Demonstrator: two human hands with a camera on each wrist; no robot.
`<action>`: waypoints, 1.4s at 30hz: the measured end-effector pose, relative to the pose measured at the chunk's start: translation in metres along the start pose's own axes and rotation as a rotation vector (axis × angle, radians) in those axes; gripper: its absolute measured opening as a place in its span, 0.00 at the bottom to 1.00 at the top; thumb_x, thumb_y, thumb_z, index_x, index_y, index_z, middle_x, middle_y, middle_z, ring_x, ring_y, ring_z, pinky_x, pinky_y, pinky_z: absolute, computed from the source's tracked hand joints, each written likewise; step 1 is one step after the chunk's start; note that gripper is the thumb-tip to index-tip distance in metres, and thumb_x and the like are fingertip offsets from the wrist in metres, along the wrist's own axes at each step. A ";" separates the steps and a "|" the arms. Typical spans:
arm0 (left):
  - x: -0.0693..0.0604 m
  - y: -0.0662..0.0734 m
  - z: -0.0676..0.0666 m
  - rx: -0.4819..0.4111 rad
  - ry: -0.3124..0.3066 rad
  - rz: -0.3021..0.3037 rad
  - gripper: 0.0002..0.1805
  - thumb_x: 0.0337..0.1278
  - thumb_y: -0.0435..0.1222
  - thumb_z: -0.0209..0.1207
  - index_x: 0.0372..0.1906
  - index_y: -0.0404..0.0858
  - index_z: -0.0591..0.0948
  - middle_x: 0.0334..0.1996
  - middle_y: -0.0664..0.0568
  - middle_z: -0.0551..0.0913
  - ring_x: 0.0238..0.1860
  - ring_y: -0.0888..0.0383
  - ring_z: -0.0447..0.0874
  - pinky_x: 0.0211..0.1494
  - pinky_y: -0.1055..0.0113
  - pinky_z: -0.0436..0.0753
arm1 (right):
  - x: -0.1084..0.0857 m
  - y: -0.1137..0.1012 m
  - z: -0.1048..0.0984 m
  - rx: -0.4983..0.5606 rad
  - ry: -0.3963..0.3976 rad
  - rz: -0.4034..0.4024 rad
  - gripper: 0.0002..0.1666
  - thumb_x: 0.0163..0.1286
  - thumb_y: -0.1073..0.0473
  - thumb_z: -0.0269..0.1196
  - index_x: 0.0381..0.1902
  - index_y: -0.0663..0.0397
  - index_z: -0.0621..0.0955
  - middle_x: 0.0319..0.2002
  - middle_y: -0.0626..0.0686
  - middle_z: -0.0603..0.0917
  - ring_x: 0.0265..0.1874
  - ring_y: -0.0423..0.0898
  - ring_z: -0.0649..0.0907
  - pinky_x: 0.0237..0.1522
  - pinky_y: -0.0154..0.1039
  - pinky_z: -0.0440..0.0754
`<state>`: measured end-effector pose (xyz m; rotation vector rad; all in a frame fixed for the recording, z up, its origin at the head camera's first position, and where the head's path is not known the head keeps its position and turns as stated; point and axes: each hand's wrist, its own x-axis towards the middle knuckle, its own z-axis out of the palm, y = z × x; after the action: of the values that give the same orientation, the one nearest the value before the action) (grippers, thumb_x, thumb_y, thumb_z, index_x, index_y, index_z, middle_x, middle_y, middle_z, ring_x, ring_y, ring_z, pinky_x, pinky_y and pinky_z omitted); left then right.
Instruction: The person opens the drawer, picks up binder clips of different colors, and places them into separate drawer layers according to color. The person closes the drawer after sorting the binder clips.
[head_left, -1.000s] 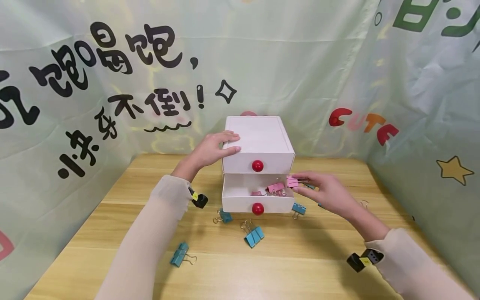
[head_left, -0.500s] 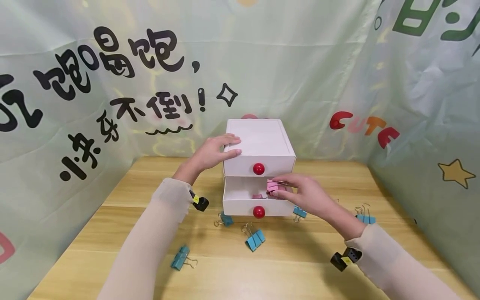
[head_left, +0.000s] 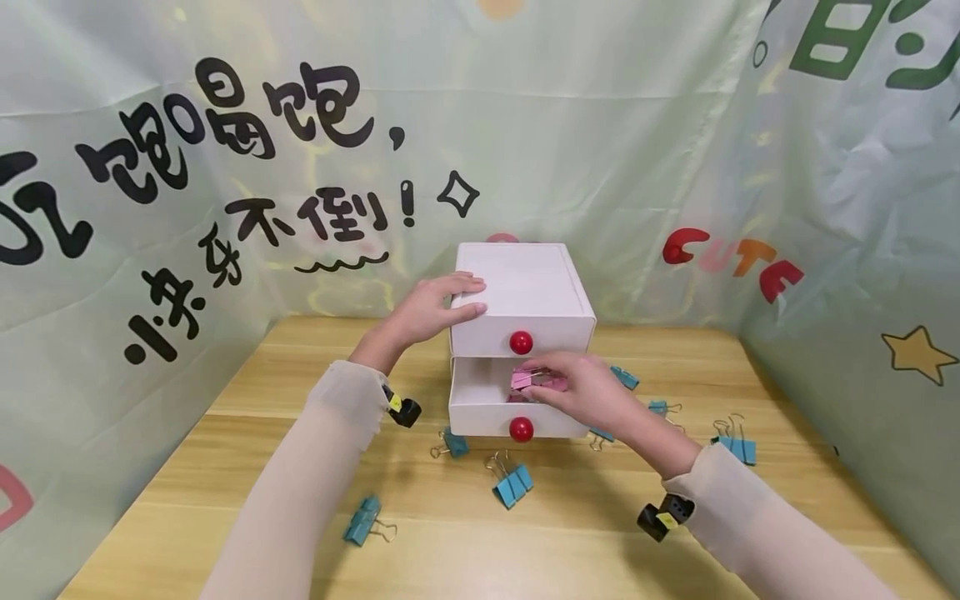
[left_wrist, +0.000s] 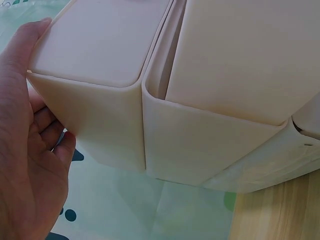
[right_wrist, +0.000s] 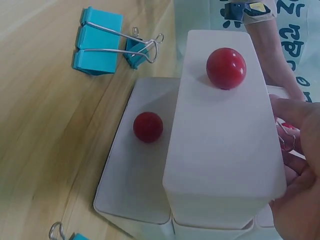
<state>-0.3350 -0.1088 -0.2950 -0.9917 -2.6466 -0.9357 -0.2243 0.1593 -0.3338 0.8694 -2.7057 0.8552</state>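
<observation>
A white drawer box point(head_left: 517, 279) stands on the table with red-knobbed drawers; its middle drawer point(head_left: 487, 418) is pulled out. My left hand point(head_left: 423, 312) lies on the top's left edge, fingers extended; the left wrist view shows this hand point(left_wrist: 22, 150) at the box's upper edge. Above the open drawer, my right hand point(head_left: 600, 392) pinches a pink binder clip point(head_left: 521, 380) between thumb and fingers. More pink clips in the drawer are partly hidden behind that hand. In the right wrist view, the drawer front point(right_wrist: 225, 145) blocks most of the hand point(right_wrist: 300, 175).
Several teal binder clips lie around the box: one at front left point(head_left: 363, 521), one in front point(head_left: 513, 487), another at right point(head_left: 738, 449). The wooden table point(head_left: 450, 558) meets a printed cloth backdrop point(head_left: 562, 150) behind and at both sides.
My right hand has moved left with the pink clip, from beside the drawer's right edge to over the drawer. The left hand has stayed on the box top.
</observation>
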 end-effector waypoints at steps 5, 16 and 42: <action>0.000 -0.001 0.001 -0.001 0.004 0.010 0.31 0.62 0.55 0.58 0.64 0.43 0.77 0.67 0.53 0.72 0.72 0.57 0.61 0.74 0.56 0.56 | 0.002 -0.002 0.002 -0.024 0.026 -0.018 0.20 0.62 0.53 0.71 0.50 0.51 0.85 0.46 0.50 0.86 0.42 0.48 0.84 0.46 0.47 0.84; -0.002 -0.002 0.002 0.007 -0.001 0.009 0.30 0.63 0.55 0.58 0.65 0.43 0.77 0.68 0.53 0.71 0.72 0.57 0.60 0.74 0.56 0.56 | -0.002 0.000 -0.010 0.011 0.090 -0.035 0.15 0.66 0.55 0.68 0.49 0.52 0.85 0.44 0.50 0.86 0.40 0.43 0.85 0.43 0.46 0.85; -0.001 -0.001 0.002 -0.019 0.001 0.009 0.30 0.63 0.54 0.58 0.64 0.43 0.77 0.67 0.54 0.72 0.72 0.58 0.60 0.74 0.57 0.55 | 0.009 0.029 -0.058 -0.134 0.442 -0.182 0.08 0.63 0.62 0.69 0.41 0.54 0.87 0.39 0.51 0.87 0.36 0.47 0.81 0.34 0.44 0.79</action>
<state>-0.3348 -0.1086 -0.2967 -1.0063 -2.6355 -0.9605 -0.2489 0.2072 -0.2972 0.7754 -2.2367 0.7176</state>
